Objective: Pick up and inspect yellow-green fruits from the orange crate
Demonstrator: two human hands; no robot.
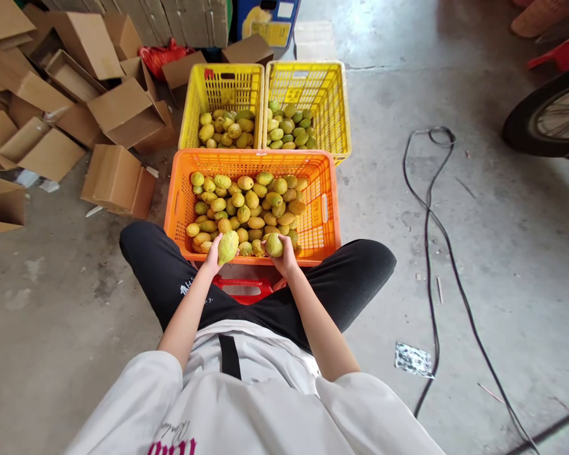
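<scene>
My left hand is closed around a yellow-green oval fruit with bumpy-looking skin. In my right hand is a rounder, greener fruit, gripped by the fingers. Both hands hover over the near rim of an orange plastic crate, which stands between my knees. Inside it lie several layers of yellow, green and orange-tinged oval fruits. Behind it are two yellow crates: the left one holds mostly yellowish fruits, the right one mostly greener ones.
Cardboard boxes are piled on the left, one close to the orange crate. A black cable loops over the concrete floor at the right, beside a wheel. A red plastic piece shows between my legs.
</scene>
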